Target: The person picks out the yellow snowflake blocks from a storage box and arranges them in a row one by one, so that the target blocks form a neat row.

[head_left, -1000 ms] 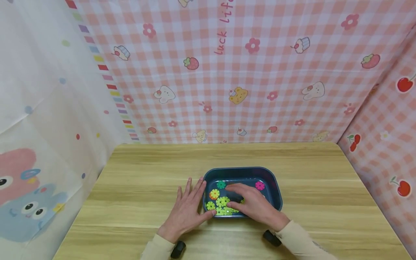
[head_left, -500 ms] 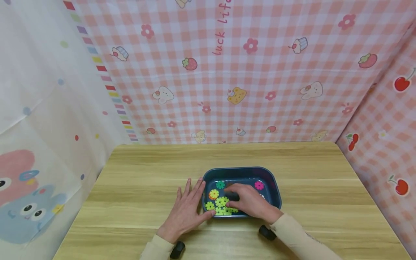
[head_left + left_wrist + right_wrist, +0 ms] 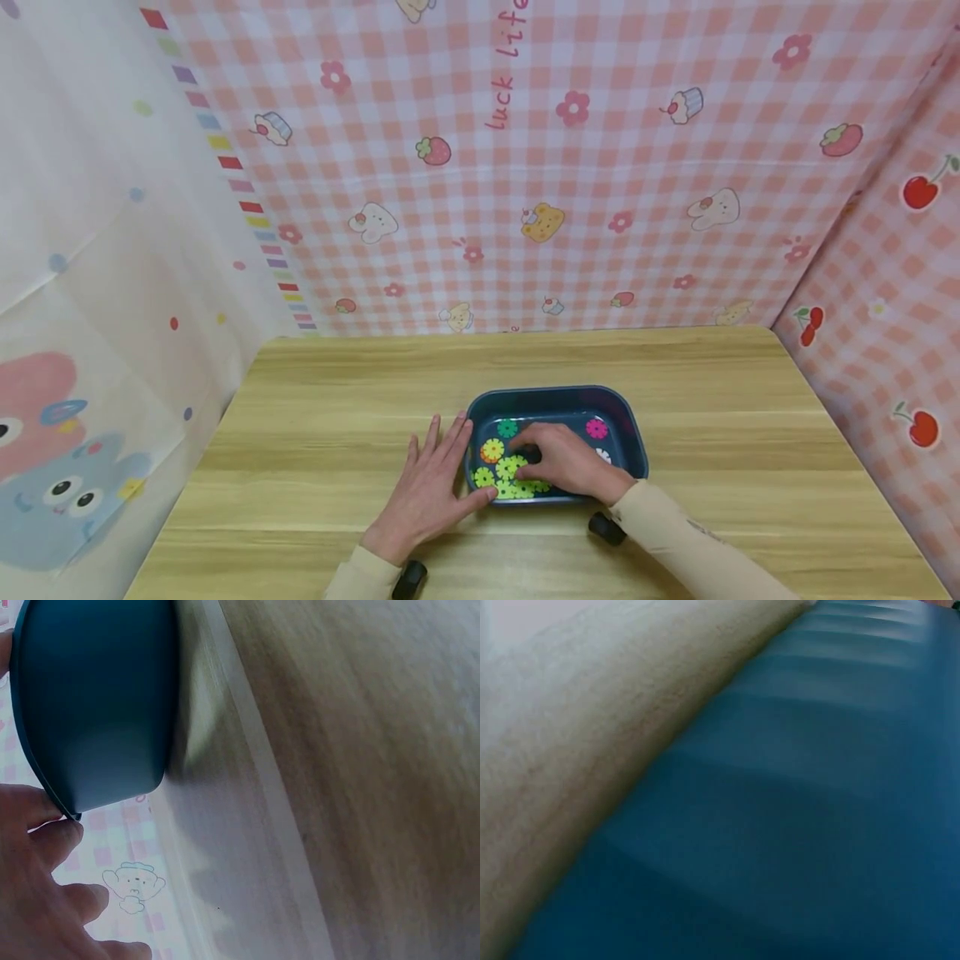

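Yellow-green toothed discs [image 3: 504,490]: clustered in the tray's near left part, leftward of the right hand's palm, by its thumb. Dark blue tray [image 3: 551,401]: oblong, long axis left to right across the table [image 3: 315,450]. Right hand [image 3: 573,460]: the nearer, inside the tray, fingers curved; cannot tell whether pinching a disc. Left hand [image 3: 427,492]: fingers spread, at the tray's left end.

Yel-grn notched discs [image 3: 512,467], near-L cnr of dk-blue tub [image 3: 558,403]
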The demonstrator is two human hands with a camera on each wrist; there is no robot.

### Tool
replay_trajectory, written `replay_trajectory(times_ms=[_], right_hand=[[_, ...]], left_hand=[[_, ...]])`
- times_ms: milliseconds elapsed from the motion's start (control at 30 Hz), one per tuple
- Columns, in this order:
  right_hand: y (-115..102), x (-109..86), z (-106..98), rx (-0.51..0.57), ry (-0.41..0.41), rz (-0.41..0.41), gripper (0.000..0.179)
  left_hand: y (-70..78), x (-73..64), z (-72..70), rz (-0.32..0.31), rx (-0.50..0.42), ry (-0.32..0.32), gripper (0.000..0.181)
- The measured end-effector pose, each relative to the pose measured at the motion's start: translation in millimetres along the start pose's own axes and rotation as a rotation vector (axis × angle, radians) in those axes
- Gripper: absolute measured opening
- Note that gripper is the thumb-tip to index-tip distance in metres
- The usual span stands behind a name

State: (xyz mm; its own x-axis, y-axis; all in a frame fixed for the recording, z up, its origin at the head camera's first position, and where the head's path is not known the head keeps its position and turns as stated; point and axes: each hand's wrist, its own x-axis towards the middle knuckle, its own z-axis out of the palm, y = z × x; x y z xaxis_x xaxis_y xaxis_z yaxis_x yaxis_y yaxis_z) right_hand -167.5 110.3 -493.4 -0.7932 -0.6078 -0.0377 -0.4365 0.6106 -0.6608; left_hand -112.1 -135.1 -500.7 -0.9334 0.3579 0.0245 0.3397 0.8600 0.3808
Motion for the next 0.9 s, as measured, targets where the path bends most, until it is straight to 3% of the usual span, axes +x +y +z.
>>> replay_trajectory(times_ms=[200,700,900], right_hand=[[1,4.4,4,-0.014,-0.017,0.026,0.035],[1,6.0,11,-0.122,0.021,-0.013,0.031],[0,6.2,9,-0.109,0.017,-0.001,0.029]], left_hand=[[-0.6,0.5,0.7,0.002,0.001,0.000,0.096],[-1.7,0.2,3.0,-0.007,-0.006,-0.004,0.097],[-1.8,1.2,2.1,-0.005,-0.004,-0.007,0.098]])
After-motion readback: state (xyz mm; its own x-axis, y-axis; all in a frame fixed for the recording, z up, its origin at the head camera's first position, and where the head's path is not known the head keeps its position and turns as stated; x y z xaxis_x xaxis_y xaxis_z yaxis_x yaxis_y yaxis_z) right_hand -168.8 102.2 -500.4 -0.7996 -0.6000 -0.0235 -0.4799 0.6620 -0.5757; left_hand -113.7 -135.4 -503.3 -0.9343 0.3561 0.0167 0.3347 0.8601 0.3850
